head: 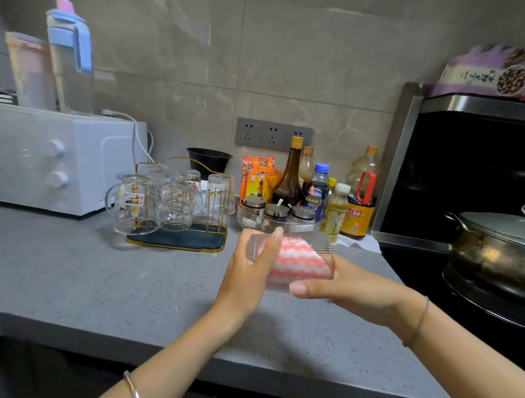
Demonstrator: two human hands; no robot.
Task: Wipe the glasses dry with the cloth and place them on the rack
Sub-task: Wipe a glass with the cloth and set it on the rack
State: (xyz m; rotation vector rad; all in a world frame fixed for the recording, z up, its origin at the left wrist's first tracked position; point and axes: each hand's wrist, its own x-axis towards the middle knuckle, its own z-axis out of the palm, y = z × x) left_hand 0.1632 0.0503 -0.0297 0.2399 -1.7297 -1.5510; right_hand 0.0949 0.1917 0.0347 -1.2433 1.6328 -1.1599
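Over at nine o'clock, a white oven (61, 160) sits on the grey desk (101, 282), with a blue-lidded pitcher (70, 61) on top at eleven. Wall sockets (273, 133) at twelve, and just below them a crowd of sauce bottles (289, 182) behind three lidded condiment jars (275, 213). Lidded steel pot (499, 248) at three o'clock.

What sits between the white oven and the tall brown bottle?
The gold rack holding glasses, a black bowl behind, and orange packets, in the head view.
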